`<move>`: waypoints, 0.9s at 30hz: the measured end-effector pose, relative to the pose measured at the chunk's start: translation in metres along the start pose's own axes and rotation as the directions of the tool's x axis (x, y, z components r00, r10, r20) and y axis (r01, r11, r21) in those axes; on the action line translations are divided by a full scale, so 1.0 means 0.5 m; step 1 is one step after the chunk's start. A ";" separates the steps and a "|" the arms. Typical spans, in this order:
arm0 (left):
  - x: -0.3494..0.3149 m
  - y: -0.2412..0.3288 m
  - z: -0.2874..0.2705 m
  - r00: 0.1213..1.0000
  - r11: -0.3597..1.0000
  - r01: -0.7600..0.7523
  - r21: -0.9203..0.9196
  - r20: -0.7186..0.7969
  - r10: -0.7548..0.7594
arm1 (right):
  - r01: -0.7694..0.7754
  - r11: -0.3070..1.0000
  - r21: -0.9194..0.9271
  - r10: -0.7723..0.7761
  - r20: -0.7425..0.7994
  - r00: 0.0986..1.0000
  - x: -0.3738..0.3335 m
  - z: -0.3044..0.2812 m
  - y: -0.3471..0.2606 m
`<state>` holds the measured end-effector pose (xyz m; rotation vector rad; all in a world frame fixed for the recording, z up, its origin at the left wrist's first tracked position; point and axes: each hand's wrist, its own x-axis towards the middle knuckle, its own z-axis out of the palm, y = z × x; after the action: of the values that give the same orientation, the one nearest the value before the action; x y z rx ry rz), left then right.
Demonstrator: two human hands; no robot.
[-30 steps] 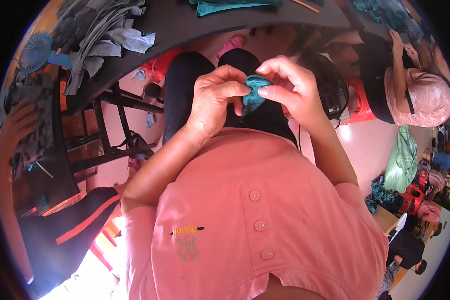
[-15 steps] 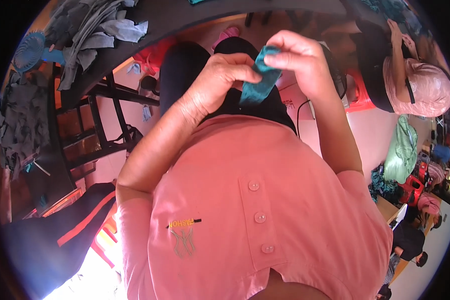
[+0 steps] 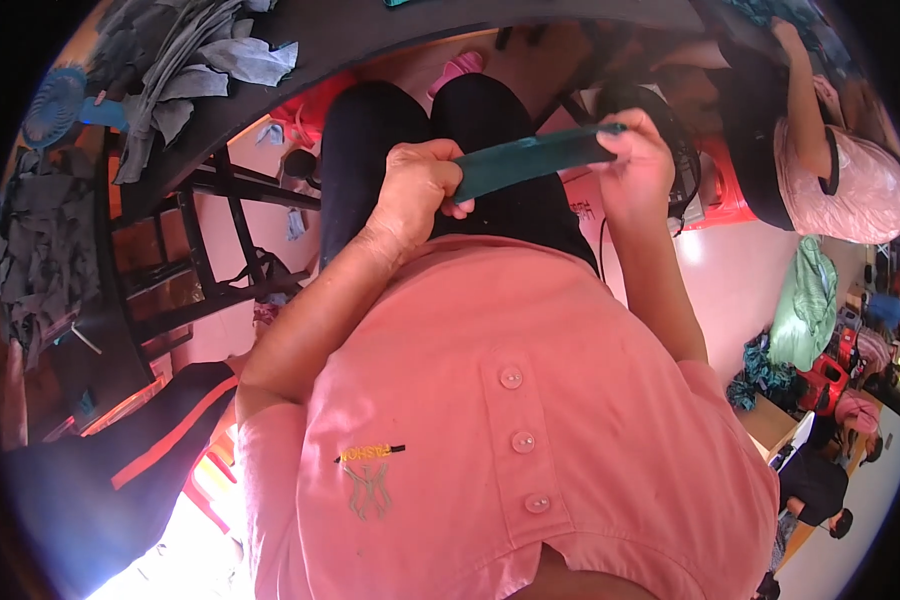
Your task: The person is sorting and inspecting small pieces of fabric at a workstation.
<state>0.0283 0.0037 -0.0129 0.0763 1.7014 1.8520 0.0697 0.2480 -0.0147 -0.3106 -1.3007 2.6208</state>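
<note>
A strip of dark teal cloth [image 3: 530, 163] is stretched between my two hands, above my lap in dark trousers. My left hand [image 3: 418, 188] grips its left end, with the fingers closed round it. At the other end, slightly higher, my right hand [image 3: 638, 165] pinches the cloth between thumb and fingers. The strip lies nearly flat and slants up to the right. Parts of both ends are hidden by my fingers.
Grey cloth pieces [image 3: 245, 62] lie piled on the dark table [image 3: 390, 32] ahead, beside a blue fan [image 3: 55, 105]. A black metal frame [image 3: 210, 230] stands at left. Co-workers sit at right, one in a pink top [image 3: 845, 185], near a green bundle [image 3: 805, 300].
My hands have moved apart, my right one outward and lower. The cloth, bunched and hanging between my fingers before, is now pulled out into a long strip.
</note>
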 end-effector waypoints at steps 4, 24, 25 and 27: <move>-0.001 -0.009 -0.002 0.999 0.984 -0.030 -0.177 -0.040 0.023 | -0.093 0.996 -0.011 0.092 -0.053 0.994 -0.021 -0.014 0.002; -0.051 0.059 0.016 0.833 0.792 -0.530 0.302 0.010 0.553 | 0.694 0.461 -0.553 -0.263 0.662 0.702 -0.010 0.161 -0.004; -0.055 0.062 0.017 0.832 0.791 -0.531 0.305 0.008 0.555 | 0.702 0.439 -0.560 -0.249 0.675 0.694 -0.010 0.165 -0.007; -0.061 0.069 0.021 0.821 0.748 -0.535 0.392 0.031 0.571 | 0.748 0.431 -0.505 -0.274 0.717 0.641 0.008 0.169 -0.003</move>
<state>0.0440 -0.0007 0.0316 0.7505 2.2697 1.8961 0.0426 0.1858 0.0363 0.7293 -2.2168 1.4501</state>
